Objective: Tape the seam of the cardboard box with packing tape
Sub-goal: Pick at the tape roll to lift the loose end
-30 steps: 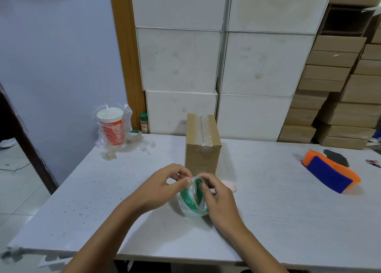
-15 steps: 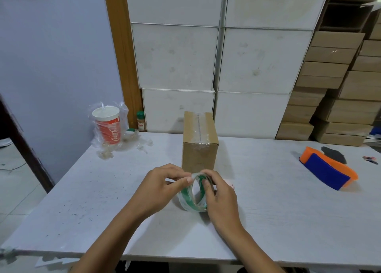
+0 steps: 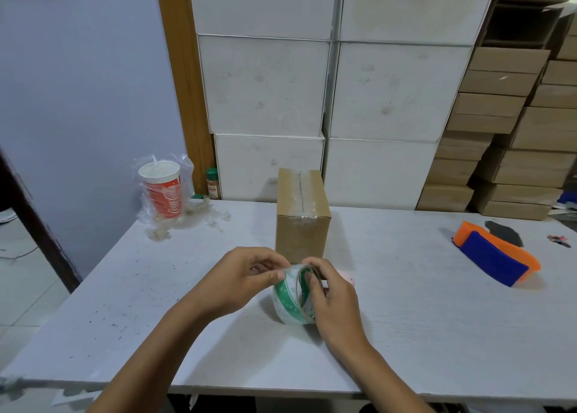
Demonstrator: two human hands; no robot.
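A small brown cardboard box (image 3: pixel 302 225) stands upright in the middle of the white table (image 3: pixel 421 312), with clear tape lying along its top seam. Just in front of it I hold a roll of clear packing tape with a green core (image 3: pixel 288 297) on edge above the table. My right hand (image 3: pixel 331 300) grips the roll with fingers through its hole. My left hand (image 3: pixel 246 275) pinches the roll's top edge with thumb and forefinger.
A red paper cup in a plastic bag (image 3: pixel 162 191) and scraps of used tape sit at the table's back left. An orange and blue tape dispenser (image 3: pixel 496 256) lies at the right. White boxes (image 3: pixel 268 84) and brown cartons (image 3: pixel 499 125) are stacked behind.
The hands and the roll have stayed in nearly the same place; the left thumb and forefinger have shifted slightly along the roll's top edge. The box has not moved.
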